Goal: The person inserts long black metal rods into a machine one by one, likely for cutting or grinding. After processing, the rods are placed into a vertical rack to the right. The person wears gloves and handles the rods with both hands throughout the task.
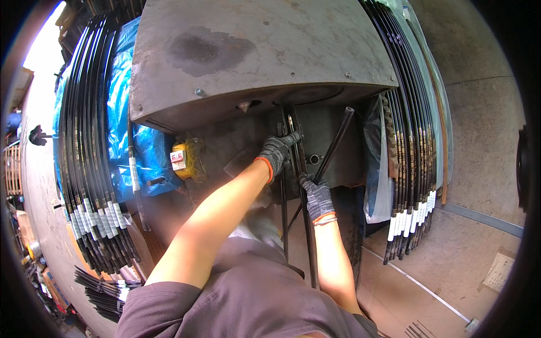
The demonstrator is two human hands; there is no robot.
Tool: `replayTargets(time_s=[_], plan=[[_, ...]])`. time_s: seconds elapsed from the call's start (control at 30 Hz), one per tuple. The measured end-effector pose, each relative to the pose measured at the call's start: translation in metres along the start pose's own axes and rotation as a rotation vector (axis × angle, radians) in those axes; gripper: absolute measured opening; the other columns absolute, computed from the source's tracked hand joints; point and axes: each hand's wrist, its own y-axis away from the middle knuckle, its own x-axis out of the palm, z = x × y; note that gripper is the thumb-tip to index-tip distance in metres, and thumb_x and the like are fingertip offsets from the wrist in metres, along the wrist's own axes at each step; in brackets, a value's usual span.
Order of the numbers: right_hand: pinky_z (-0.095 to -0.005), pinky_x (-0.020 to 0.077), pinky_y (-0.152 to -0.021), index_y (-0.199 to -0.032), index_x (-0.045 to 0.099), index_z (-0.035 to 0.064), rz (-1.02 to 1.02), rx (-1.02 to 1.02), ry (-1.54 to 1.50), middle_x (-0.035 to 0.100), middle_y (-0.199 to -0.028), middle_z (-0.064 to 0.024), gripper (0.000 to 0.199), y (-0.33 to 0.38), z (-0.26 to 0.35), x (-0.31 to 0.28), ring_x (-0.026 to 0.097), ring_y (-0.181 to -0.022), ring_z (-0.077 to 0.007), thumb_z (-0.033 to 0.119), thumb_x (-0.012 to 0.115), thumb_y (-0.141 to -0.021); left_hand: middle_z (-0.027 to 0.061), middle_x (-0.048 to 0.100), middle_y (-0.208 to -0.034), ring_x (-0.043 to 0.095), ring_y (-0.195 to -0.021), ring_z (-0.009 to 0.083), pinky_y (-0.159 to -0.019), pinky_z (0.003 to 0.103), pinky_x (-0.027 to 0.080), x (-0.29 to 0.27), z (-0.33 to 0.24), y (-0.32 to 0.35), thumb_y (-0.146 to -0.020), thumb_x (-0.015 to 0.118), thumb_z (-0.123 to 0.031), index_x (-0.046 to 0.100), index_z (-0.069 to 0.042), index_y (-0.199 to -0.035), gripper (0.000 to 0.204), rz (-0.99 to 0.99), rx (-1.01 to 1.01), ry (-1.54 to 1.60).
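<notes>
Both my hands wear grey knit gloves with orange cuffs. My left hand point(277, 152) is closed around dark metal rods point(292, 125) just below the front edge of a grey metal machine housing point(265, 42). Closer to my body, my right hand point(317, 198) is closed on a black rod point(337, 141) that slants up to the right, its blunt end raised. The upright rods also pass beside this hand, and whether its fingers hold them too I cannot tell. They run down in front of my shirt. The housing hides their far ends.
Black rods with white bands point(84, 141) lie in a row over blue plastic sheeting point(119, 84) on the left. Another row of banded rods point(407, 141) lies on the right by clear plastic. A yellow wrapped item point(194, 159) sits under the housing; a small metal cone point(243, 106) protrudes there.
</notes>
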Motion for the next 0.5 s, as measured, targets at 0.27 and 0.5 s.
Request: replayTargets(time_s=[0.27,0.5], plan=[[-0.0238,0.0403,-0.050,-0.075,0.065,0.0033,-0.031,-0.016,0.109,0.059,-0.064,-0.0008,0.007,0.006,0.012,0.008,0.050,-0.054,-0.0087,0.009,0.067,-0.077,0.0019,0.057,-0.063,0.046,-0.044,0.0123,-0.040,0.027,0.035,-0.001,-0.002,0.001,-0.073,0.072,-0.036,0.066,-0.010,-0.076,0.026,0.003,-0.004,0.024],[-0.0244,0.0428,-0.053,-0.073,0.063,0.0026,-0.066,-0.021,0.155,0.060,-0.065,-0.0025,0.005,0.000,0.005,0.006,0.053,-0.058,-0.0101,0.004,0.068,-0.075,0.0027,0.059,-0.065,0.048,-0.046,0.0128,-0.041,0.027,0.036,-0.003,0.006,-0.009,-0.076,0.069,-0.036,0.068,-0.010,-0.081,0.027,0.024,-0.012,0.015]])
